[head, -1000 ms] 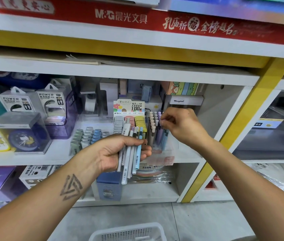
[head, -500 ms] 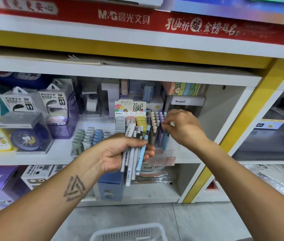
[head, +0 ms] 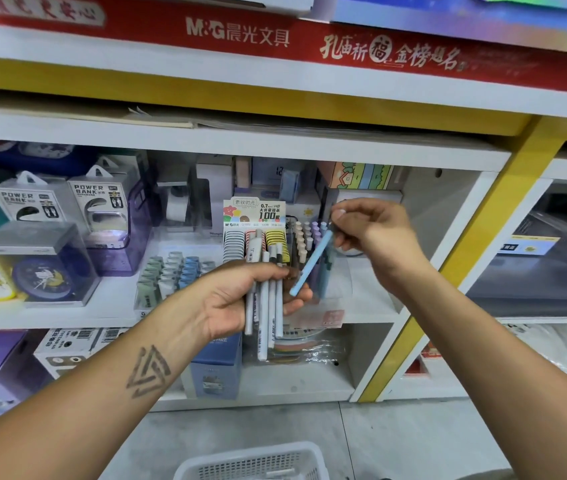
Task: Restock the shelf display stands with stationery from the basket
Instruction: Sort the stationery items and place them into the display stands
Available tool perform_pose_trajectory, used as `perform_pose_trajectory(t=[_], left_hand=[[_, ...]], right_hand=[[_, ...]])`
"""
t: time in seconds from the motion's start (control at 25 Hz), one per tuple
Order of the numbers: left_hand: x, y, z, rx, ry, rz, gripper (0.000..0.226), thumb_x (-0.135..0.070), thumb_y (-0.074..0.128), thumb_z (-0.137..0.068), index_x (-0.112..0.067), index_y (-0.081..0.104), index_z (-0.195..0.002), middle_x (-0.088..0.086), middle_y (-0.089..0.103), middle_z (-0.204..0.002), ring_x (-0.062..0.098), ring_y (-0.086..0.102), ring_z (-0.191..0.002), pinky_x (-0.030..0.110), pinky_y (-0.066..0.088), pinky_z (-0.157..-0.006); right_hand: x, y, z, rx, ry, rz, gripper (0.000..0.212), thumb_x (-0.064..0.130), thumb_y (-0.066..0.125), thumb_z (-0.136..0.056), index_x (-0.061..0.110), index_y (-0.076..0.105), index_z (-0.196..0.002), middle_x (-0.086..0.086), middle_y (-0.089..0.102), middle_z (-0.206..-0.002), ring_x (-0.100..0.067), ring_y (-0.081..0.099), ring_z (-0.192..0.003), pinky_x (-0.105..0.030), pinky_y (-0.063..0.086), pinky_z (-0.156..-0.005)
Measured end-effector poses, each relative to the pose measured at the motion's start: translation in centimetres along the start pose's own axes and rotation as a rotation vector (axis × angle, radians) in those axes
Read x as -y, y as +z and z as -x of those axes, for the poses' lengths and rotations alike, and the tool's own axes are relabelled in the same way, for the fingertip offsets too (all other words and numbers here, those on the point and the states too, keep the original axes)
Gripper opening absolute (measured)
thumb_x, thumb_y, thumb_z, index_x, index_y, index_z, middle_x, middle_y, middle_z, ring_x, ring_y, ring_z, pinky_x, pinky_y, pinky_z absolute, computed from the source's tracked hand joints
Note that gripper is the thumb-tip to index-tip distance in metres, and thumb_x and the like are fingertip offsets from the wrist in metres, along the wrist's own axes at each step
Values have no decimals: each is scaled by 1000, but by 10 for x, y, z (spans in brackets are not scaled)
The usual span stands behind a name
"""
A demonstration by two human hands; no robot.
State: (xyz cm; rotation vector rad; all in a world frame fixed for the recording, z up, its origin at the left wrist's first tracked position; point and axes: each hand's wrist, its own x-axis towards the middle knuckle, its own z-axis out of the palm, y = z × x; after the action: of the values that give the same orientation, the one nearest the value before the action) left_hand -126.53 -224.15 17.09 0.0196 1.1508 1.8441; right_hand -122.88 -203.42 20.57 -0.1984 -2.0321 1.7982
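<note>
My left hand [head: 240, 296] grips a bundle of white and grey pens [head: 268, 306] upright in front of the middle shelf. My right hand [head: 375, 233] pinches the top of a light blue pen [head: 313, 261], which slants down and left, its lower end near my left fingers. Behind the hands stands a clear display stand [head: 310, 244] holding beige, purple and blue pens. A pencil-lead display card [head: 254, 226] with grey, pink and yellow cases stands beside it. The white basket [head: 251, 462] sits on the floor at the bottom edge.
Power bank boxes [head: 67, 199], a boxed blue clock [head: 39, 268] and rows of green and blue erasers [head: 171, 271] fill the shelf's left side. A blue box [head: 216, 362] and wrapped items sit on the lower shelf. A yellow post [head: 465, 258] divides the shelving at right.
My right hand left the display stand, came up and now pinches a light blue pen drawn from the bundle in my left hand. The left hand stayed nearly still.
</note>
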Motion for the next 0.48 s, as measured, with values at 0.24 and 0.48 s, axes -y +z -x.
perform_pose_trajectory(t=[0.24, 0.48], left_hand=[[-1, -3, -1, -88, 4, 41, 27, 7, 49, -91, 11, 58, -116, 32, 70, -100, 37, 74, -84, 43, 62, -68], [2, 5, -2, -54, 1, 17, 19, 8, 49, -92, 16, 61, -104, 32, 69, -106, 37, 73, -91, 46, 60, -75]], right_hand=[[-11, -23, 5, -20, -290, 461, 16, 8, 68, -92, 16, 56, -96, -12, 65, -73, -22, 69, -68, -37, 58, -65], [-30, -24, 18, 180, -438, 830, 25, 12, 67, -92, 25, 46, -89, 3, 68, -74, -3, 67, -67, -40, 58, -68]])
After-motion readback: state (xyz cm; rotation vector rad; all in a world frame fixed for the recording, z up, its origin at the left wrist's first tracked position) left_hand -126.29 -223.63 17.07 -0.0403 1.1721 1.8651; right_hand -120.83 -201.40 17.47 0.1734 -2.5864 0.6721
